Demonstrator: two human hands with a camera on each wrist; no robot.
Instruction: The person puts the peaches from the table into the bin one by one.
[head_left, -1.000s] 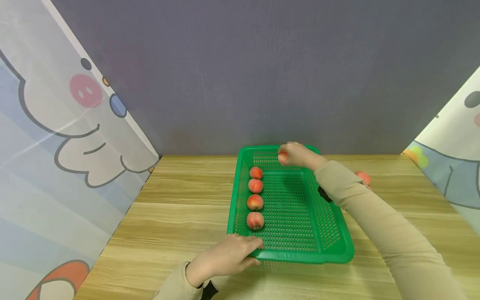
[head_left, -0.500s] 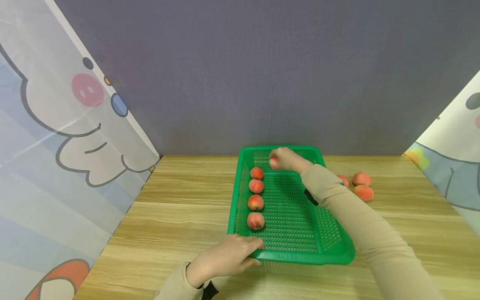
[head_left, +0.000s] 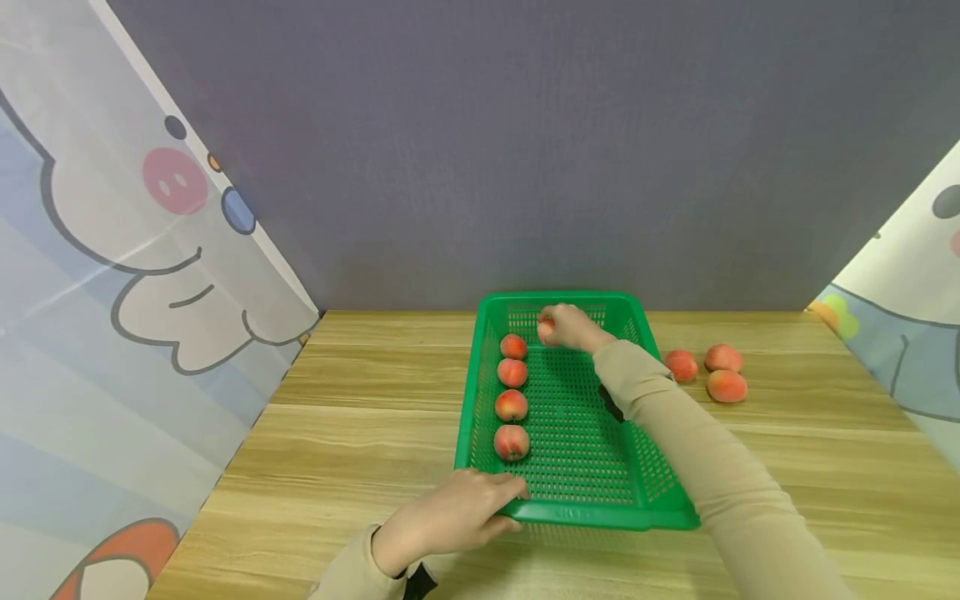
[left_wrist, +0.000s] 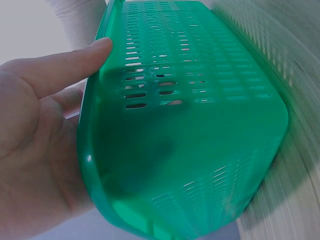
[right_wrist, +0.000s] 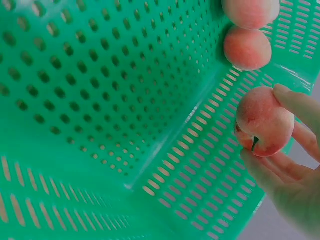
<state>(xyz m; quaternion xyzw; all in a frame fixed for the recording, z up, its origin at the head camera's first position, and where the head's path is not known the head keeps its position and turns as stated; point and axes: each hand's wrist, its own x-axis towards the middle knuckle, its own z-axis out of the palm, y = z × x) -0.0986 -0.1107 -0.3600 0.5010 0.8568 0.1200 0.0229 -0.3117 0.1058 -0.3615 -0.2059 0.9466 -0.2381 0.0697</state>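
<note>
A peach (right_wrist: 265, 121) is held between the thumb and fingers of my right hand (head_left: 573, 327), inside the far end of a green plastic basket (head_left: 558, 514). Several peaches form a column along the basket's left side, from a far peach (head_left: 513, 347) to a near peach (head_left: 512, 442). My left hand (head_left: 459, 510) grips the basket's near rim at the left corner. In the left wrist view its thumb lies over the green rim (left_wrist: 89, 150), with the fingers on the other side.
On the wooden table (head_left: 360, 400), right of the basket, lie three peaches: one close to the basket (head_left: 681, 365), one farther back (head_left: 723, 357) and one in front (head_left: 727, 386). A grey wall (head_left: 480, 167) stands behind the basket.
My right hand has moved left and slightly down into the basket with the peach, and its sleeve now uncovers the peaches on the right. The left hand stays on the rim.
</note>
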